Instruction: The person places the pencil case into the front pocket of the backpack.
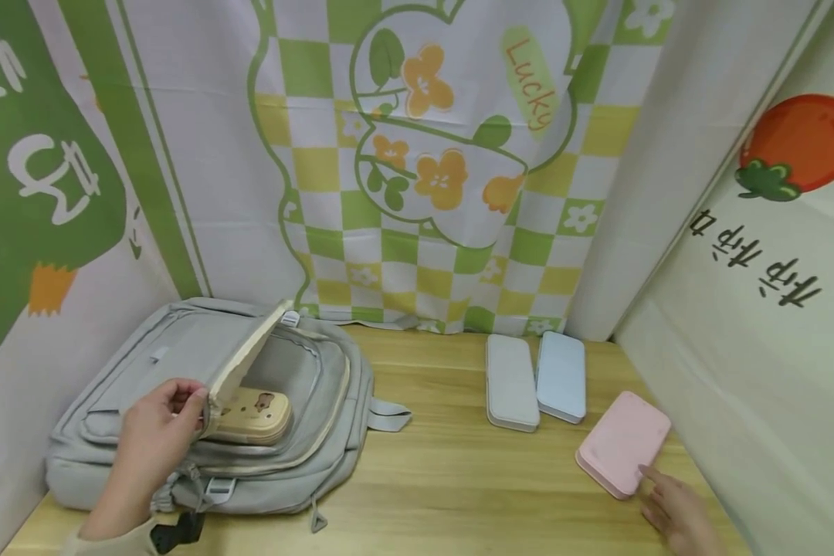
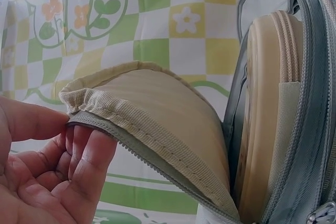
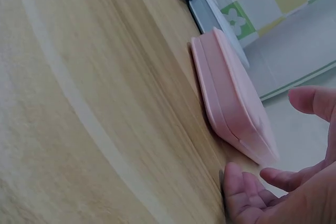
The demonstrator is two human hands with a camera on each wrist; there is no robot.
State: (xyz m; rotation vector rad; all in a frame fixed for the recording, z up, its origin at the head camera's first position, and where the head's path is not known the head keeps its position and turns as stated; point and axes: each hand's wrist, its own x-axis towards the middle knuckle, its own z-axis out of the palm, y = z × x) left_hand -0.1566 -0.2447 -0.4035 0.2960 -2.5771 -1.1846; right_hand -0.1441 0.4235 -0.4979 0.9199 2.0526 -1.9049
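Observation:
A grey backpack (image 1: pixel 132 371) lies flat on the wooden table (image 1: pixel 445 479) at the left, its front pocket unzipped. My left hand (image 1: pixel 160 432) pinches the pocket flap (image 1: pixel 246 351) and holds it lifted; in the left wrist view thumb and fingers (image 2: pixel 86 153) grip the flap's edge (image 2: pixel 152 129). A yellow case (image 1: pixel 253 417) lies inside the pocket. At the right, my right hand (image 1: pixel 674 510) is open beside a pink case (image 1: pixel 622 444), its fingertips just short of the case's near corner. The pink case (image 3: pixel 231 98) fills the right wrist view.
A grey case (image 1: pixel 510 382) and a blue case (image 1: pixel 561 376) lie side by side at the back of the table. Printed cloth hangs behind and on both sides. Bare wood lies between the backpack and the cases.

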